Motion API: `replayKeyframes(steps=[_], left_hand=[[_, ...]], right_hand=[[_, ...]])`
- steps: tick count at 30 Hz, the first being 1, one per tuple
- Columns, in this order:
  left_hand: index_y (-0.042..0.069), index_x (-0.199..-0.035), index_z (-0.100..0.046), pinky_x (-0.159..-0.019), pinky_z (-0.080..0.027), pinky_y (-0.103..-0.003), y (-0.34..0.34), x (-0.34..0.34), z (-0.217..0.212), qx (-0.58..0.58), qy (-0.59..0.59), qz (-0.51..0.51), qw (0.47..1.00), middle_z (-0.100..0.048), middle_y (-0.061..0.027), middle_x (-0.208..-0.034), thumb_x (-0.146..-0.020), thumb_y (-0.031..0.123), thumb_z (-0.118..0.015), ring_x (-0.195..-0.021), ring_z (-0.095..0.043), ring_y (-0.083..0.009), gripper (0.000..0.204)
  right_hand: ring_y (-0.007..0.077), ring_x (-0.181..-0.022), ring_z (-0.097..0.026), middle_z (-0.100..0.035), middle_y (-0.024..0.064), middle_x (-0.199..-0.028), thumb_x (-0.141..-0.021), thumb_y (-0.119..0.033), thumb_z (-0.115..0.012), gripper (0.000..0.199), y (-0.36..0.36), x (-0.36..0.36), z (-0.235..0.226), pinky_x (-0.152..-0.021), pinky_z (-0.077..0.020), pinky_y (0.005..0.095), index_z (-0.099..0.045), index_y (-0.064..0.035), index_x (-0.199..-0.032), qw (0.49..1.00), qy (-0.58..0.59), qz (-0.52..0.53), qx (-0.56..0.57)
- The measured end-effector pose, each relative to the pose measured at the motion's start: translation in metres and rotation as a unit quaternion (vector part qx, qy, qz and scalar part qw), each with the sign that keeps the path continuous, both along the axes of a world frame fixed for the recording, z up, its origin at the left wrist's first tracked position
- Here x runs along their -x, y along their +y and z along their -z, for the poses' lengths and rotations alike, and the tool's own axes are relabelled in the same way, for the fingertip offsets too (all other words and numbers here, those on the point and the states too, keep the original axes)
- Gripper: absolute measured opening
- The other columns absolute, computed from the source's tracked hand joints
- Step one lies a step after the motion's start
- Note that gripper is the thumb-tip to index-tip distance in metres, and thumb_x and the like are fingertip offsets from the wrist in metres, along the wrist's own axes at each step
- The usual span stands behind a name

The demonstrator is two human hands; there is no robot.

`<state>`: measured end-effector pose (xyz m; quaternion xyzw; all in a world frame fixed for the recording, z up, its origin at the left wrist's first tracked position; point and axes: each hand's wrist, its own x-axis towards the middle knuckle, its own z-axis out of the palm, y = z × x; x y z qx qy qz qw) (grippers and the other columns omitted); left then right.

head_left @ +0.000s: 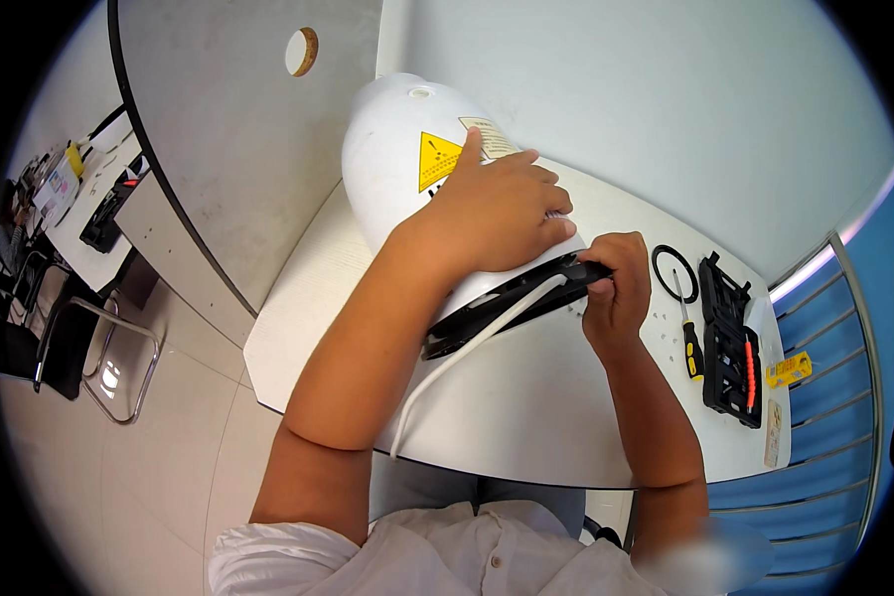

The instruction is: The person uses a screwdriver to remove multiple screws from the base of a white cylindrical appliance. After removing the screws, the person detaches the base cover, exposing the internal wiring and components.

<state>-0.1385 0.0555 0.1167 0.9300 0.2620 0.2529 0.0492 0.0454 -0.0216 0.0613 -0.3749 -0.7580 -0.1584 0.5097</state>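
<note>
A rounded white appliance (377, 149) with a yellow warning triangle lies on its side on the white table, its exact kind unclear. My left hand (502, 209) rests over its upper side, palm down, with the fingers spread. At the appliance's near end is a black base (512, 308), which looks partly apart from the white shell. My right hand (618, 283) pinches the right end of this base between thumb and curled fingers. A white power cord (447, 368) runs out of the base and over the table's front edge.
Right on the table (526, 427) lie a black ring (656, 260), a yellow-black screwdriver (692, 348), an open black tool case (725, 368), a yellow packet (790, 370) and several small screws. A grey partition (238, 129) stands left, a metal railing (869, 377) right.
</note>
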Motion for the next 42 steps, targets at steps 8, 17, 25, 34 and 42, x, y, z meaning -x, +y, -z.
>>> replayKeyframes(steps=[8, 17, 25, 34, 42], left_hand=[[0.015, -0.108, -0.07, -0.115, -0.012, -0.059, -0.007, -0.005, -0.001, 0.004, 0.008, 0.003, 1.0, -0.061, -0.007, -0.128, -0.094, 0.04, -0.051, -0.135, -0.041, -0.0265, 0.034], [0.013, -0.102, -0.07, -0.113, -0.016, -0.062, -0.01, -0.005, 0.001, -0.007, -0.004, 0.018, 1.0, -0.064, -0.007, -0.12, -0.091, 0.036, -0.056, -0.13, -0.047, -0.0271, 0.029], [0.013, -0.1, -0.07, -0.111, -0.018, -0.063, -0.011, -0.002, -0.007, 0.018, 0.024, 0.015, 0.999, -0.065, -0.0066, -0.117, -0.091, 0.035, -0.057, -0.124, -0.051, -0.0257, 0.028], [0.012, -0.1, -0.07, -0.11, -0.021, -0.063, -0.014, -0.004, -0.002, 0.004, -0.014, 0.036, 0.999, -0.065, -0.006, -0.116, -0.09, 0.035, -0.059, -0.122, -0.053, -0.0244, 0.028], [0.012, -0.097, -0.07, -0.107, -0.027, -0.062, -0.017, -0.006, -0.002, -0.008, -0.015, 0.042, 0.999, -0.067, -0.003, -0.108, -0.089, 0.035, -0.06, -0.113, -0.057, -0.0227, 0.026]], right_hand=[[0.0255, -0.074, -0.051, -0.056, 0.0116, -0.082, -0.1, -0.043, -0.042, 0.046, -0.012, -0.003, 0.009, -0.066, -0.0401, 0.0347, -0.057, -0.0025, -0.086, 1.0, 0.011, 0.017, -0.017], [0.0241, -0.075, -0.051, -0.055, 0.0112, -0.081, -0.099, -0.044, -0.043, 0.045, -0.026, -0.004, 0.007, -0.066, -0.0411, 0.0335, -0.057, -0.0029, -0.089, 1.0, -0.02, 0.002, -0.013], [0.0248, -0.074, -0.051, -0.055, 0.0117, -0.082, -0.098, -0.042, -0.046, 0.041, -0.033, -0.003, 0.004, -0.067, -0.0414, 0.0343, -0.057, -0.0026, -0.091, 1.0, -0.027, -0.009, -0.006], [0.0246, -0.071, -0.051, -0.055, 0.0101, -0.08, -0.098, -0.04, -0.045, 0.037, -0.045, -0.005, 0.007, -0.068, -0.0403, 0.0353, -0.057, -0.0053, -0.091, 0.998, -0.054, 0.028, -0.035], [0.0246, -0.071, -0.05, -0.054, 0.0109, -0.079, -0.096, -0.044, -0.045, 0.042, -0.05, -0.009, 0.006, -0.066, -0.039, 0.0342, -0.056, -0.0044, -0.089, 0.999, -0.03, 0.002, -0.015]])
